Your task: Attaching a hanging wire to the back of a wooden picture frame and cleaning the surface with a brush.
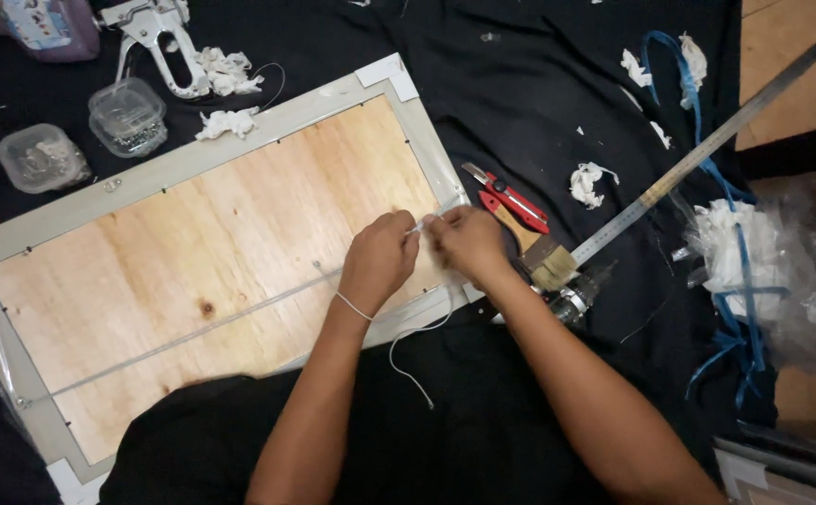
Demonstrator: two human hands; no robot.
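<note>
cloth: black sheet spread over the floor, everything lies on it.
frame: one picture frame face down, grey border, one plywood backing board showing, white corner guards on its corners.
ruler: one long metal straightedge, lying diagonally to the right, well apart from the hands.
plastic heap: one crumpled clear wrap with blue strapping, far right.
staple gun: one white tool at the top left, beside two small clear tubs of small fasteners.
brush: one flat paintbrush just right of the hands; one red utility knife touching or nearly touching it.
paper scraps: several white wads, about six, scattered.
cord: one white hanging cord, stretched across the board from the lower left edge up to the hands, loose tail hanging below the frame.
left hand: fingers curled tight, pinching the cord at the frame's right edge.
right hand: fingers closed on the same cord end, touching the left; probably working a knot, though the blur hides it.
risk: the cord could slip out of the pinch and go slack if tension drops; the knife lies close to the right wrist and could be knocked.
</note>
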